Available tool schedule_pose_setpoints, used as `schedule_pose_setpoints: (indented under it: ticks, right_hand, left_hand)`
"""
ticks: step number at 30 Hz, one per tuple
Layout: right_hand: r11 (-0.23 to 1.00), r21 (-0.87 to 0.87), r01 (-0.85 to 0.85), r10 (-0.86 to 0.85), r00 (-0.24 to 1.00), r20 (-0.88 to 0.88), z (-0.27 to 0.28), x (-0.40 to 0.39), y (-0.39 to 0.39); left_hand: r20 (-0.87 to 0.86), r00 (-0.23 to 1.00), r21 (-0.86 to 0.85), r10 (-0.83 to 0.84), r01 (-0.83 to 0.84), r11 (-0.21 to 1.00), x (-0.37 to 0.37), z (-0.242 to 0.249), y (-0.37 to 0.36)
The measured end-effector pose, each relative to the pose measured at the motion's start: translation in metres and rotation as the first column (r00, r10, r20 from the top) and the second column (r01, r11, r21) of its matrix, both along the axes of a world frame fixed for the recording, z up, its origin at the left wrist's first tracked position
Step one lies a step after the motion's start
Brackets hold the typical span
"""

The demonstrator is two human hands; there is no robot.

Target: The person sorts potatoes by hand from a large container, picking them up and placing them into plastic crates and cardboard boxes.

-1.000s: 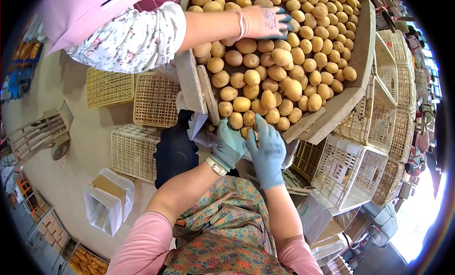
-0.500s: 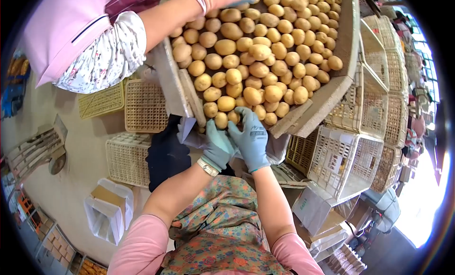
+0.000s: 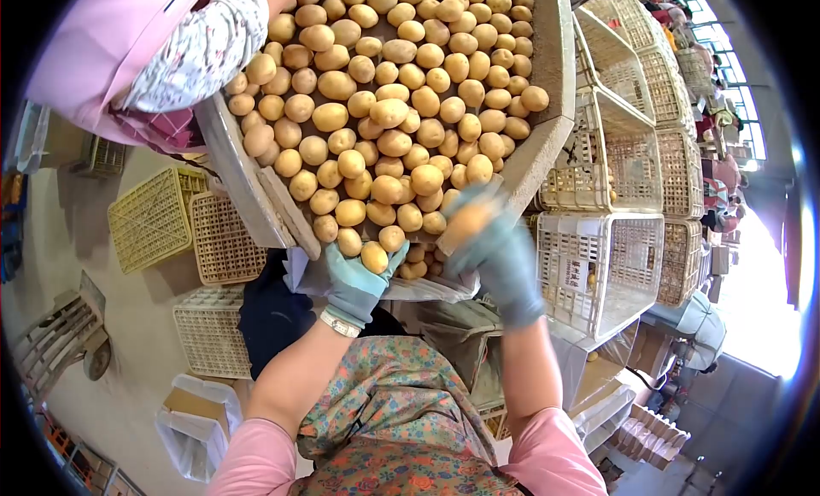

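Wide wooden desk (image 3: 555, 64) is carrying loose potatoes (image 3: 389, 113); the right hand (image 3: 500, 257), blurring, is gripping a blurred potato (image 3: 471, 218) over its near corner; left hand (image 3: 352, 282) is cupping, fingers half-curled, a second potato (image 3: 374, 258) at the near edge.

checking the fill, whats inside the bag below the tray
Potatoes show inside the bag. Anything deeper is covered by them, the left hand and the tray.

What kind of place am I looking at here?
Probably a produce sorting or packing shed: there's a big tray full of what look like potatoes, many plastic crates, and a plastic-lined carton.
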State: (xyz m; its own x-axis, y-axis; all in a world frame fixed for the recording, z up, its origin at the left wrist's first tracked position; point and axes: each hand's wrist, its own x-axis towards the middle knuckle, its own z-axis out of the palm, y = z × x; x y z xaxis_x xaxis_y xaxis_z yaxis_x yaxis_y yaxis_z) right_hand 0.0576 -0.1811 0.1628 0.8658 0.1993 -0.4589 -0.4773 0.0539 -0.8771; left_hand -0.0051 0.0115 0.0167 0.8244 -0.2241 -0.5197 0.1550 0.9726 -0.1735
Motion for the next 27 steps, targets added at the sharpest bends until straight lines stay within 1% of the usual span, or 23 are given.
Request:
schedule_pose_setpoints:
  ticks: [1,2,3,4,5,6,7,9,10,11,12,13,14,15,16,17,18,19,21,23,25,26,27]
  right_hand:
    - [0.833,0.504,0.229,-0.275,0.961,0.019,0.001,0.025,-0.023]
    - [0.585,0.782,0.214,-0.375,0.927,0.027,0.007,0.047,-0.037]
    - [0.639,0.747,0.185,-0.383,0.918,0.100,0.011,0.058,-0.032]
    - [0.930,0.322,0.176,-0.257,0.939,0.230,0.016,0.059,-0.016]
    - [0.971,-0.191,0.143,-0.087,0.958,0.274,0.016,0.055,0.006]
    - [0.842,-0.537,0.052,0.246,0.849,0.468,-0.006,0.051,0.018]
    - [0.583,-0.809,0.077,0.593,0.640,0.489,-0.034,0.046,0.026]
    - [0.181,-0.962,0.203,0.803,0.535,0.264,-0.060,0.040,0.044]
    - [0.219,-0.948,0.230,0.754,0.577,0.314,-0.070,0.043,0.048]
    - [0.275,-0.937,0.214,0.727,0.591,0.348,-0.074,0.045,0.044]
    - [0.507,-0.844,0.176,0.575,0.661,0.483,-0.067,0.042,0.048]
    - [0.703,-0.694,0.154,0.388,0.734,0.557,-0.054,0.033,0.052]
    - [0.855,-0.500,0.140,0.157,0.848,0.506,-0.046,0.022,0.057]
    - [0.983,-0.175,0.047,0.014,0.943,0.333,-0.037,0.011,0.058]
    - [0.984,0.151,0.096,-0.109,0.991,0.079,-0.028,-0.001,0.059]
    - [0.894,0.433,0.118,-0.110,0.993,-0.042,-0.028,-0.008,0.057]
    - [0.779,0.604,0.169,-0.102,0.984,-0.144,-0.031,-0.013,0.059]
    - [0.662,0.711,0.236,-0.082,0.966,-0.245,-0.029,-0.018,0.059]
    - [0.622,0.731,0.279,-0.083,0.953,-0.293,-0.034,-0.024,0.058]
    - [0.631,0.698,0.340,-0.115,0.930,-0.349,-0.039,-0.028,0.061]
    - [0.573,0.675,0.465,-0.186,0.876,-0.445,-0.041,-0.028,0.067]
    - [0.615,0.603,0.508,-0.233,0.848,-0.477,-0.038,-0.030,0.068]
    - [0.613,0.600,0.515,-0.241,0.845,-0.478,-0.041,-0.033,0.068]
  left_hand:
    - [-0.038,0.999,0.016,-0.019,0.019,1.000,0.000,-0.001,0.001]
    - [-0.003,1.000,-0.007,-0.003,0.003,1.000,-0.001,-0.004,0.001]
    - [0.002,1.000,-0.003,0.004,-0.004,1.000,0.001,-0.002,0.001]
    - [0.033,0.999,-0.004,0.015,-0.015,1.000,0.004,0.000,0.000]
    - [0.055,0.998,-0.004,0.025,-0.025,1.000,0.003,0.001,0.000]
    - [0.022,0.999,-0.018,0.024,-0.023,1.000,0.001,0.003,0.000]
    - [0.037,0.999,-0.047,0.025,-0.023,0.999,-0.002,-0.005,0.000]
    - [-0.010,1.000,0.005,0.024,-0.024,1.000,-0.001,-0.004,-0.002]
    - [-0.027,0.999,0.025,0.025,-0.024,0.999,0.000,-0.003,-0.003]
    - [0.022,0.999,0.014,0.032,-0.032,0.999,0.001,-0.003,-0.003]
    - [0.040,0.998,0.008,0.038,-0.039,0.999,0.001,-0.002,-0.002]
    - [0.058,0.997,0.003,0.045,-0.045,0.999,0.001,0.001,-0.001]
    - [0.067,0.997,0.027,0.034,-0.036,0.999,0.001,0.004,-0.001]
    - [0.077,0.997,0.051,0.022,-0.026,0.998,0.000,0.006,0.000]
    - [0.081,0.997,0.012,0.012,-0.013,1.000,-0.002,0.003,-0.001]
    - [0.081,0.997,0.013,0.012,-0.013,1.000,-0.005,-0.006,-0.001]
    - [0.090,0.996,-0.029,0.023,-0.021,0.999,-0.004,-0.011,0.002]
    - [0.049,0.999,0.022,0.021,-0.022,1.000,-0.004,-0.016,-0.001]
    - [-0.033,0.999,0.125,0.015,-0.011,0.992,-0.001,-0.019,-0.007]
    - [-0.185,0.983,0.078,0.001,0.013,0.997,0.002,0.004,-0.004]
    - [-0.058,0.998,-0.001,-0.020,0.020,1.000,-0.002,-0.012,-0.001]
    - [-0.048,0.999,0.018,-0.019,0.019,1.000,-0.005,-0.019,-0.002]
    - [-0.037,0.999,0.031,-0.006,0.007,1.000,-0.004,-0.015,-0.002]
